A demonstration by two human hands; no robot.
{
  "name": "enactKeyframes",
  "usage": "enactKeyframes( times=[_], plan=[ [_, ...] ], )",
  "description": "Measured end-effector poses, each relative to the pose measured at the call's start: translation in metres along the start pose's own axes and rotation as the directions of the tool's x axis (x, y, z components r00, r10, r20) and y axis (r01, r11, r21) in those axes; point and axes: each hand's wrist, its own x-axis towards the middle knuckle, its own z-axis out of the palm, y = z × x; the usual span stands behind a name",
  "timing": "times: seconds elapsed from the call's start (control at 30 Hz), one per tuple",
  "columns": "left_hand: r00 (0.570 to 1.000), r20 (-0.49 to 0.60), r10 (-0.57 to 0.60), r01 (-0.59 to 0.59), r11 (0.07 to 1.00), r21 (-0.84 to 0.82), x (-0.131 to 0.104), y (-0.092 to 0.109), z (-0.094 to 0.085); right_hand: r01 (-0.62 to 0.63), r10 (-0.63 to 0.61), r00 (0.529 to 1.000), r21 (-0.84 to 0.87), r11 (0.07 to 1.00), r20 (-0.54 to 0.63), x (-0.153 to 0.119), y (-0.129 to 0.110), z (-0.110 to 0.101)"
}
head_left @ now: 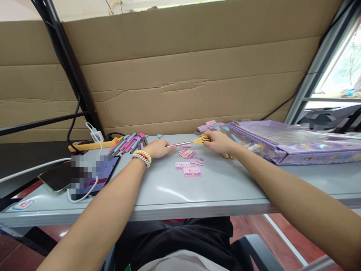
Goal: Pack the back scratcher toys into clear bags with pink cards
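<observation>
A back scratcher with a yellow hand-shaped head [199, 140] and a thin metal rod spans the gap between my two hands, just above the desk. My left hand [158, 148], wearing beaded bracelets, is closed around the rod's left end; its handle is hidden in the fingers. At the other end, my right hand [218, 142] pinches the yellow head by its finger tips. Below the rod lie several small pink printed cards [192, 171], some overlapping. Left of my left hand is a pile of folded scratchers [129, 143] in pink, blue and purple.
On the right sits a purple box [299, 148] with clear plastic over it. More pink cards [211, 123] lie behind my right hand. To the left are a phone [55, 177], a tablet [111, 165] and a white cable [97, 184]. Cardboard [180, 75] walls the back.
</observation>
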Motion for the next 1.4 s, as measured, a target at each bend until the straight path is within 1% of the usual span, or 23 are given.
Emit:
enactKeyframes(
  times=[0.17,0.3,0.6,0.77,0.93,1.4],
  plan=[
    [1.000,0.006,0.019,-0.019,1.000,0.024,0.002,-0.001,0.001,0.001,-0.001,1.000,-0.003,1.000,0.010,0.000,0.000,0.000],
    [0.999,0.008,0.037,-0.038,0.999,0.037,0.002,-0.001,0.002,0.012,-0.012,1.000,0.005,1.000,-0.004,0.001,0.000,0.001],
    [0.998,0.026,0.048,-0.049,0.998,0.035,0.002,0.001,0.002,-0.003,0.003,1.000,0.016,1.000,-0.003,-0.001,-0.001,0.000],
    [0.998,0.041,0.045,-0.048,0.997,0.061,0.001,0.002,0.001,0.013,-0.013,1.000,0.005,1.000,-0.012,0.000,-0.001,0.000],
    [0.997,0.061,0.049,-0.054,0.994,0.090,0.000,0.004,0.000,0.015,-0.015,1.000,-0.002,1.000,0.003,0.002,0.002,0.003],
    [0.995,0.080,0.055,-0.063,0.993,0.096,-0.001,0.009,0.000,0.006,-0.006,0.999,0.019,1.000,0.031,0.000,-0.003,0.001]
  ],
)
